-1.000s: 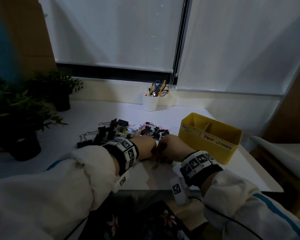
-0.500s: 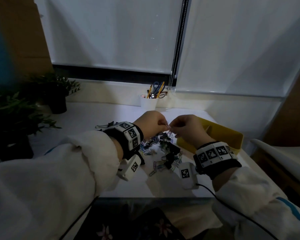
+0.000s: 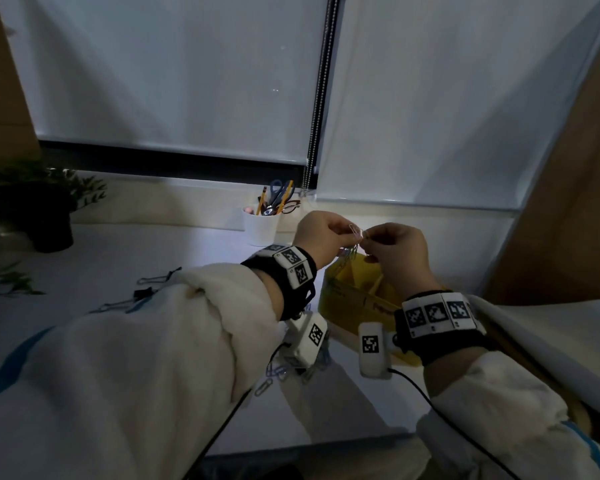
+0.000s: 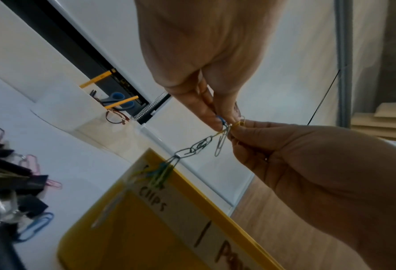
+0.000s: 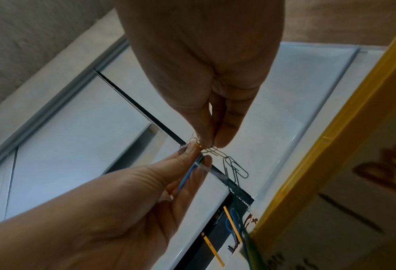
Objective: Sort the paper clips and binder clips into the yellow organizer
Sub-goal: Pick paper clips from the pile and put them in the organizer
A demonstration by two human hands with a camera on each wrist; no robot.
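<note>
Yellow organizer (image 3: 343, 299) now sits below both raised hands; left hand (image 3: 321, 237) and right hand (image 3: 394, 251) have risen, fingers pinching a linked paper clip chain (image 4: 200, 146).

The organizer (image 3: 347, 299) is yellow, with a paler label strip (image 4: 187, 215) on its front carrying dark handwritten letters. The chain of paper clips (image 4: 199, 146) pinched between the hands mixes blue, yellow, green and dull silver wire. On the white desk (image 3: 153, 251) at 9 o'clock from the organizer lie black binder clips (image 4: 12, 182) among pink paper clips (image 4: 30, 162) and a blue one (image 4: 37, 226). The cup (image 3: 260, 225) at 11 o'clock is white, holding yellow pencils and blue-handled scissors (image 3: 276, 188). Both wristbands (image 3: 291, 268) are black with white tiles printed in black square patterns. The sleeves (image 3: 136, 358) are cream with a blue stripe.
</note>
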